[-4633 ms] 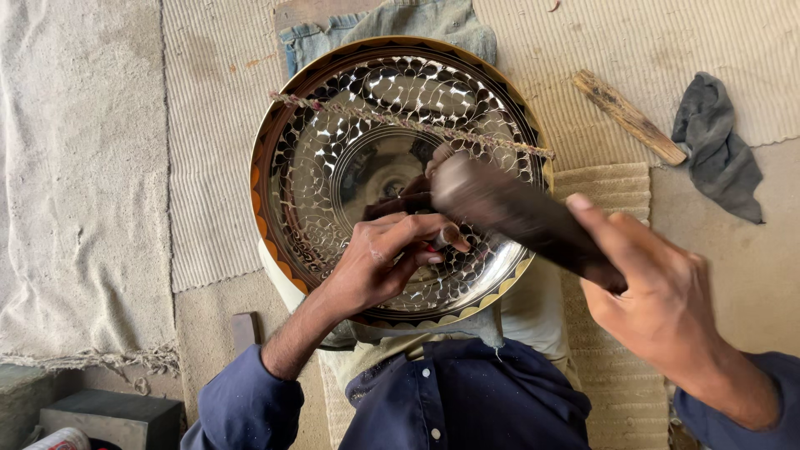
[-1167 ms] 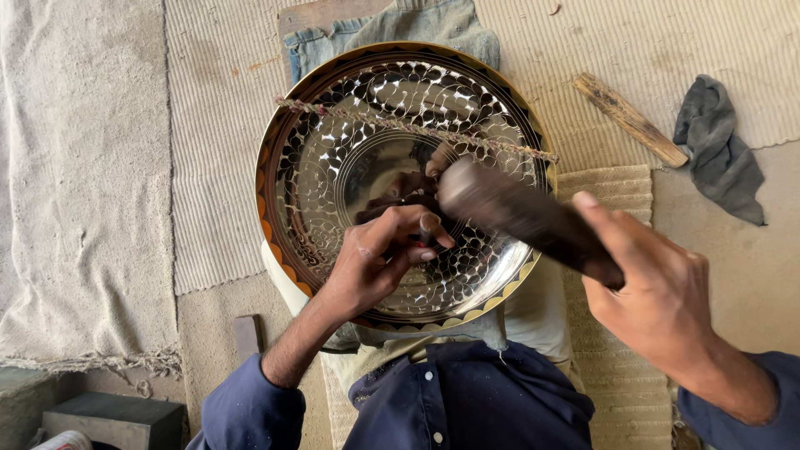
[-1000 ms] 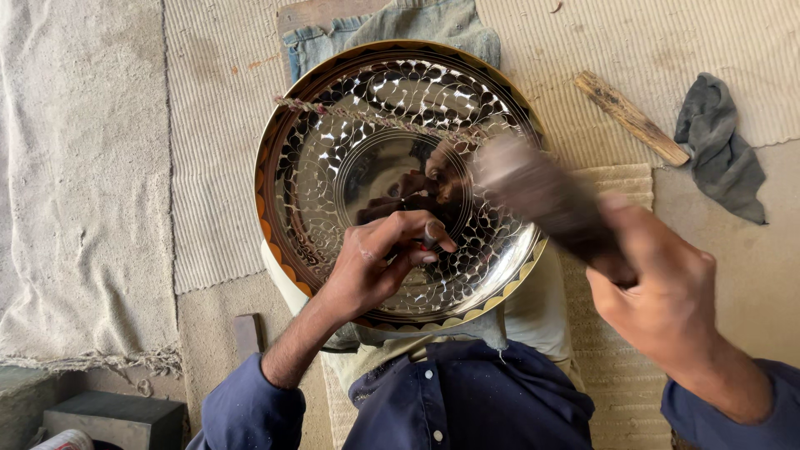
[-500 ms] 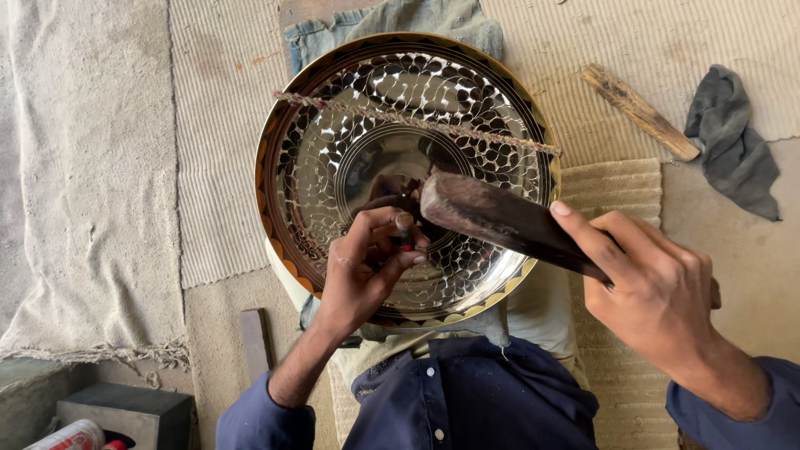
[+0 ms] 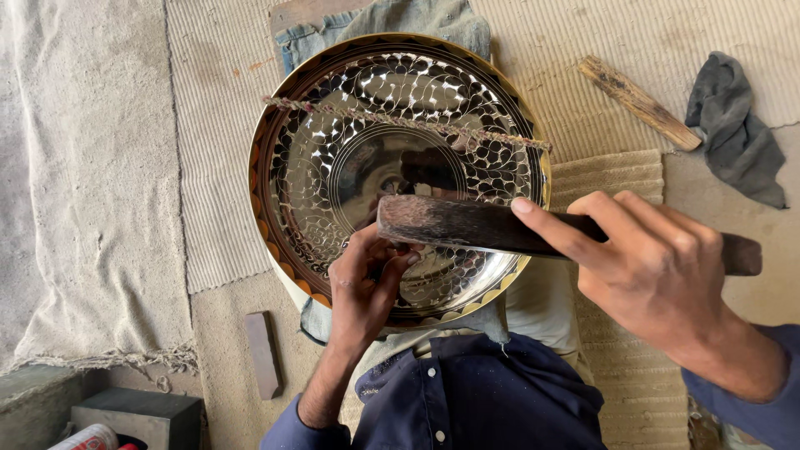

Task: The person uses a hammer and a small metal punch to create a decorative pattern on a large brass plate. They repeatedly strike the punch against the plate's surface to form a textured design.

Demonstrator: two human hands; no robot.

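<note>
Brass dish (image 5: 333, 167) on lap w/ mallet (image 5: 467, 227) lowered over punch.

Vs. half a sec earlier, mallet head sat lower and further left, directly above left hand (image 5: 362, 287); another strike seemed due. Left fingers pinched a small punch, barely visible, against dish floor. Right hand (image 5: 658, 267) wrapped tight round mallet handle. Count: 1 dish, 1 mallet, 1 twisted cord (image 5: 400, 123), 1 spare stick (image 5: 637, 102), 1 grey rag (image 5: 737, 137).

Round tray (image 5: 350, 150) — polished metal, mirror-glossy, scale-patterned, brass-coloured rim | mallet (image 5: 467, 223) — dark, worn, matt wood | stick (image 5: 637, 102) rough bare wood | rag (image 5: 737, 133) grey soft cloth | mats (image 5: 217, 167) coarse ribbed woven fabric
</note>
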